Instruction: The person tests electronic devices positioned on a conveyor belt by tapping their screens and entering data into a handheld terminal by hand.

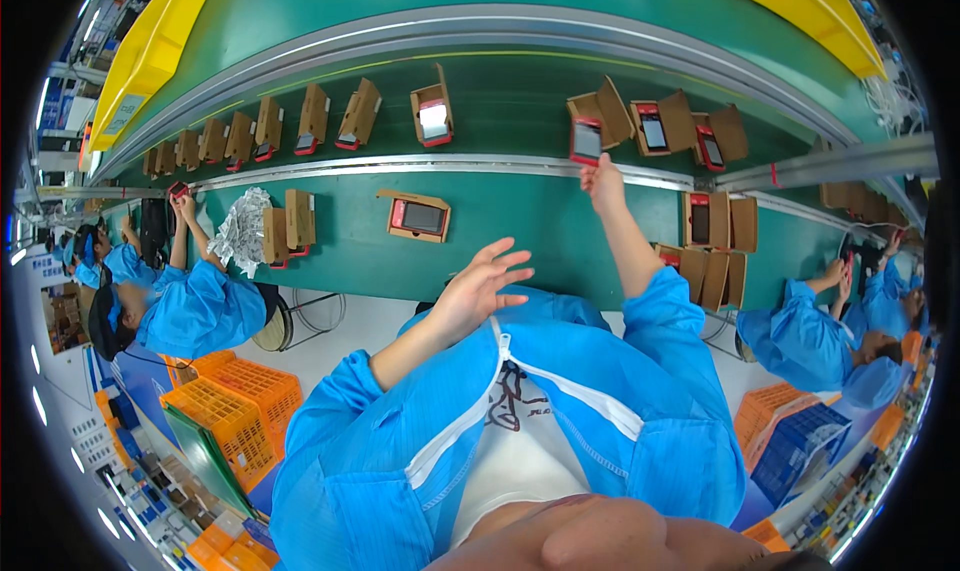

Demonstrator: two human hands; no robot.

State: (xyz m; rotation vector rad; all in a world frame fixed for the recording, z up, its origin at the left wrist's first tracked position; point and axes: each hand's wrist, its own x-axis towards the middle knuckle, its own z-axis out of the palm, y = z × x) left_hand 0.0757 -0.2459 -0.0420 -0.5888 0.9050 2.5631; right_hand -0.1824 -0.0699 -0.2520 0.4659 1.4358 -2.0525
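My right hand [604,184] reaches out over the bench with its fingers closed on the lower end of a red-edged handheld device [586,143] with a grey screen. The device is at the front of an open brown cardboard box [612,109] on the far strip. My left hand [478,289] is raised near my chest, fingers apart and holding nothing. In front of it, on the near bench, an open box [388,214] has a similar red device [418,216] lying in it. To the right of the held device sits another open box with a red device [653,131].
Several open boxes with red devices [348,136] line the far strip beyond a metal rail [480,163]. Crumpled silver foil [240,231] and boxes [300,219] lie left; more boxes [743,224] stand right. Co-workers in blue sit on the left [205,311] and right [795,336].
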